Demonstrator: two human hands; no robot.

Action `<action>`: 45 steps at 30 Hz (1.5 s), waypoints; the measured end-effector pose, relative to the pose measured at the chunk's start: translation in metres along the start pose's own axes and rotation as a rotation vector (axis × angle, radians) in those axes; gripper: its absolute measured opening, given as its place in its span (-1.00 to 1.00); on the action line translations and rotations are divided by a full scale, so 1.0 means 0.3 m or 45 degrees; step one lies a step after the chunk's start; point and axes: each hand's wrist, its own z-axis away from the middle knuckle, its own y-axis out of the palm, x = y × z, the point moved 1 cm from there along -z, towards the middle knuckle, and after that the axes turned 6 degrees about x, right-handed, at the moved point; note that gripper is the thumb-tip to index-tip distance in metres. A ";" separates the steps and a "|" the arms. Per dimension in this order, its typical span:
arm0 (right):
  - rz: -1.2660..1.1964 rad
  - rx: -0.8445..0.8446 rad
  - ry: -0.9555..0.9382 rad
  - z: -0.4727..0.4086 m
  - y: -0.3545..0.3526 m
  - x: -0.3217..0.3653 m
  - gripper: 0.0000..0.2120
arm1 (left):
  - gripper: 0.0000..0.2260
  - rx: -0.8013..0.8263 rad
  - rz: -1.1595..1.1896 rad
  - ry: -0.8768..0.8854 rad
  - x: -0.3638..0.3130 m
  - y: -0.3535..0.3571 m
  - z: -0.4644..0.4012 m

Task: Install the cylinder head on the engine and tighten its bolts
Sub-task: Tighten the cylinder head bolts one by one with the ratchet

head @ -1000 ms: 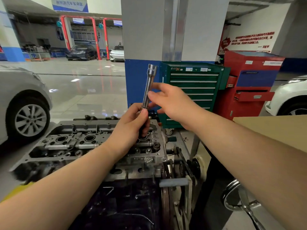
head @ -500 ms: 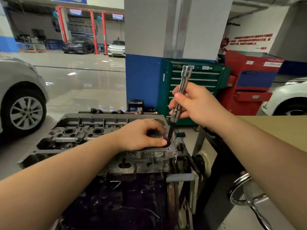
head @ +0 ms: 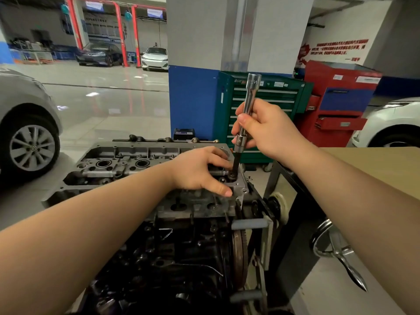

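The grey cylinder head (head: 127, 164) sits on top of the dark engine block (head: 181, 258), which is held on a stand. A chrome extension bar (head: 246, 110) with a black socket bit stands nearly upright, its lower tip seated on a bolt (head: 232, 176) at the head's near right corner. My right hand (head: 266, 130) grips the bar around its lower half. My left hand (head: 200, 171) rests flat on the head just left of the bolt, fingers spread beside the bit's tip.
A green tool cabinet (head: 266, 114) and a red tool cabinet (head: 336, 105) stand behind the engine by a blue and grey pillar (head: 193, 98). A tan tabletop (head: 375, 169) lies at right. The stand's chrome crank handle (head: 338, 251) juts out lower right. Cars are parked at left and right.
My left hand let go of the bar and settled on the cylinder head. My right hand took the bar and carried it right, setting its tip on the corner bolt.
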 end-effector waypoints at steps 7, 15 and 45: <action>0.156 -0.040 -0.061 0.039 0.051 0.038 -0.93 | -0.39 -0.022 0.036 0.019 0.003 0.001 0.001; 0.076 -0.060 0.016 0.010 0.043 0.023 -0.91 | -0.31 -0.032 0.001 0.034 0.003 -0.002 -0.006; -0.102 -0.154 -0.092 -0.017 0.083 -0.041 -0.80 | -0.88 -0.181 0.333 0.098 -0.020 0.000 0.002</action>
